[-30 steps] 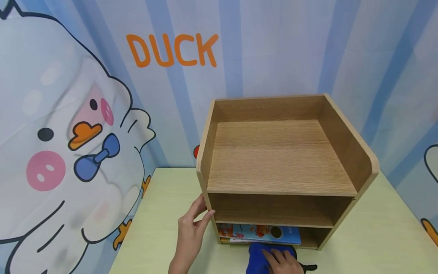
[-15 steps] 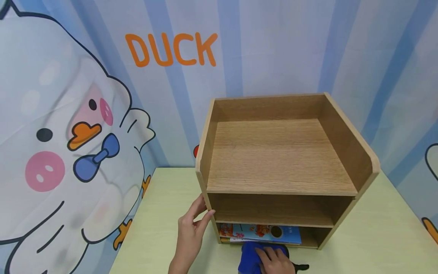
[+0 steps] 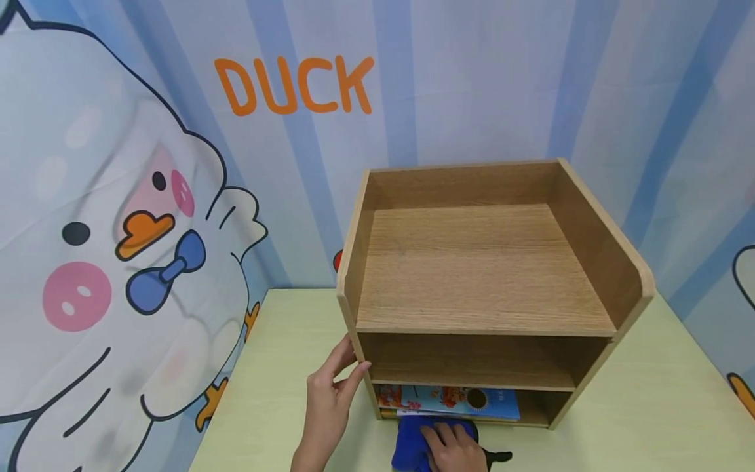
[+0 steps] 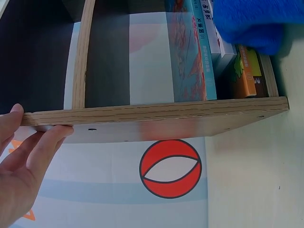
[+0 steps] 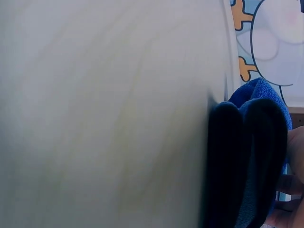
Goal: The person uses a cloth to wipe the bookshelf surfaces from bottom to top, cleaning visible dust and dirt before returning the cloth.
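Note:
My left hand [image 3: 327, 396] grips the left side panel of a wooden desk shelf [image 3: 483, 275], thumb on the front edge and fingers along the outside. In the left wrist view its fingers [image 4: 42, 149] lie on either side of the panel edge. Below the shelf's front, my right hand [image 3: 459, 451] holds a folded blue cloth [image 3: 409, 440] down at the tabletop, fingers bent over it. The cloth's fluffy blue pile and dark folds [image 5: 228, 161] show in the right wrist view. A black strap end [image 3: 500, 455] sticks out beside this hand.
Several books [image 3: 448, 401] lie in the shelf's lowest compartment, their spines [image 4: 204, 52] visible in the left wrist view. A pale yellow-green table [image 3: 283, 328] carries the shelf. Behind hangs a blue striped curtain [image 3: 472, 85] printed with a duck.
My right hand and the blue cloth have slid left along the table in front of the shelf. My left hand keeps its hold on the side panel.

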### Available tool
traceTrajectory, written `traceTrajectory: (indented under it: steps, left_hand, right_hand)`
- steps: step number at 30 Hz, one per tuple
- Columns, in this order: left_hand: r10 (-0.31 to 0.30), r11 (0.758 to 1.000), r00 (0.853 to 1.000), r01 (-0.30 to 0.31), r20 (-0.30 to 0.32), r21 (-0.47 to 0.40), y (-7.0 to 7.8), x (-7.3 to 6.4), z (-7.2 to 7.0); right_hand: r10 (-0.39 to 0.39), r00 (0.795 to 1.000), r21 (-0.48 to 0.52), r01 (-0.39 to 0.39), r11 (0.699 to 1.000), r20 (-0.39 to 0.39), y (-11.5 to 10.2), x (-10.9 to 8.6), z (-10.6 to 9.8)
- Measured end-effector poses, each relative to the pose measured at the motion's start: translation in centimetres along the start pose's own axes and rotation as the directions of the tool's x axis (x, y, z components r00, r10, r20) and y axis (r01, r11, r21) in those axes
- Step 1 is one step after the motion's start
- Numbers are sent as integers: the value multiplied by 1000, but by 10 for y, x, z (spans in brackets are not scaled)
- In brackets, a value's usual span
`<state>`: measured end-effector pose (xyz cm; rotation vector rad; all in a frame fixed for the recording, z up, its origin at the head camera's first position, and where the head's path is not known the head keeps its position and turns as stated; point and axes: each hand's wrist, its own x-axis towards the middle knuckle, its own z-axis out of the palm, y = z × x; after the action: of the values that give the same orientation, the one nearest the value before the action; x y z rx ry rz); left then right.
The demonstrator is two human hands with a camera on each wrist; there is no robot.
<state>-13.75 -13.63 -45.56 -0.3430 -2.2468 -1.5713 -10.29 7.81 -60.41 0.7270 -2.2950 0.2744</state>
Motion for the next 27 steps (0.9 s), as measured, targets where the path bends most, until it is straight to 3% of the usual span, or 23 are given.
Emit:
traceTrajectory:
  steps: [6,13,20,27]
  left_hand:
    - [4,1000,1000,-4,-6,-14,1,0,-1]
    - [-2,1000,1000,1,-3,-24,1,0,0]
    - [0,1000,1000,0,-3,-16,-2,0,-1]
    - [-8,1000,1000,8,-10,-19,-2,0,0]
  right_hand:
    - [34,998,21,-35,999,45,-15,11,6]
    - [-1,1000,29,2,1000,-9,-29,21,15]
    - [3,1000,37,-4,999,15,-36,28,18]
    - [10,999,40,-9,999,-31,-43,29,24]
